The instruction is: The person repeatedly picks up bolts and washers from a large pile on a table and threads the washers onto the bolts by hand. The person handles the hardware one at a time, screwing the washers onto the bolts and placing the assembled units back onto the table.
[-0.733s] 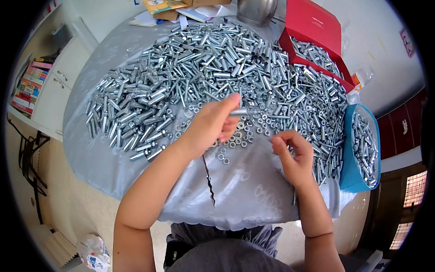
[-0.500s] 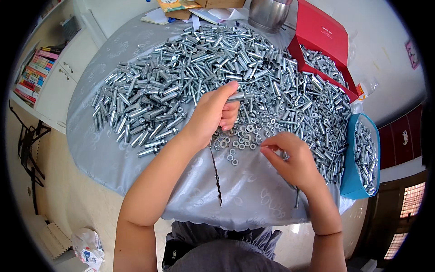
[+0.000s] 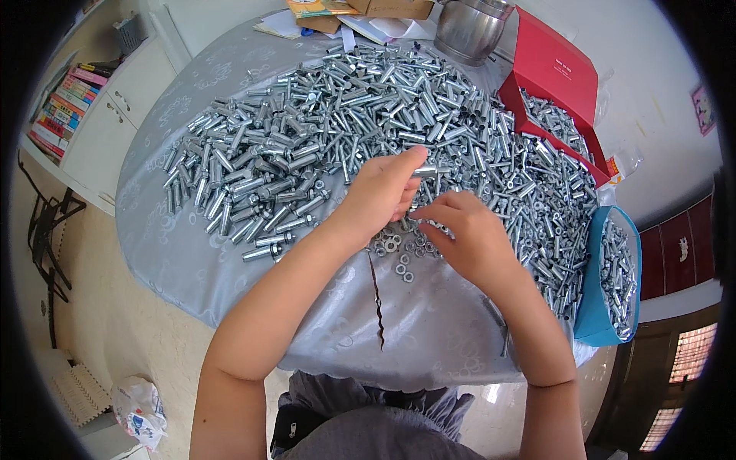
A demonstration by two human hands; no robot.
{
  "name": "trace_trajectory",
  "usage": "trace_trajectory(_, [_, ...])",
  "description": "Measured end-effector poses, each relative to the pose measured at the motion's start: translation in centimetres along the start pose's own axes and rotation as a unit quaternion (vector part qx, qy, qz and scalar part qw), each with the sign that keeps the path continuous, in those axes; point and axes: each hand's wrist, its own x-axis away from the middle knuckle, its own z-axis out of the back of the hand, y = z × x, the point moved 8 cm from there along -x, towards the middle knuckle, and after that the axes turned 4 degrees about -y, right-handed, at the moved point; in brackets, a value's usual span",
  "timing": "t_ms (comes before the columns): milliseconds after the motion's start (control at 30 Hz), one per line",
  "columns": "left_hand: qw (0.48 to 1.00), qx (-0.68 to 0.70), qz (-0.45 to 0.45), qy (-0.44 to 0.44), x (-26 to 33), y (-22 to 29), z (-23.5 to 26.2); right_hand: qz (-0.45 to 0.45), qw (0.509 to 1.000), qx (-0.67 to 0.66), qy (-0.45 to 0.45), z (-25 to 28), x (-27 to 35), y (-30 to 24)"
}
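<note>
My left hand (image 3: 381,193) is closed around a metal sleeve anchor (image 3: 429,171), whose end sticks out to the right past the thumb. Just below and right of it, my right hand (image 3: 474,234) has its thumb and fingers bent together above the loose washers and nuts (image 3: 392,244). Whatever lies between those fingertips is too small to make out. A heap of shiny metal sleeves (image 3: 391,96) spreads behind both hands. To the left lie several anchors with nuts on their ends (image 3: 264,251). Loose bolts (image 3: 548,253) are piled to the right.
An open red box (image 3: 594,157) of metal parts stands at the back right, with a teal container (image 3: 594,299) of bolts at the right edge. A steel pot (image 3: 469,34) and a cardboard box (image 3: 395,8) are at the back. The grey tablecloth (image 3: 330,337) has a tear in front.
My right hand has moved left and up, over the washers and nuts and close to my left hand. The left hand keeps the anchor; the whole view has shifted slightly.
</note>
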Motion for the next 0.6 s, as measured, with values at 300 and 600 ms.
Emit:
trace_trajectory(300, [0.999, 0.003, -0.001, 0.039, -0.2, 0.2, 1.2, 0.026, 0.999, -0.007, -0.02, -1.7, -0.5, -1.0])
trace_trajectory(600, [0.998, 0.01, -0.011, 0.06, -0.2, 0.6, 1.6, 0.031, 0.999, 0.021, -0.011, -3.1, -1.2, -1.4])
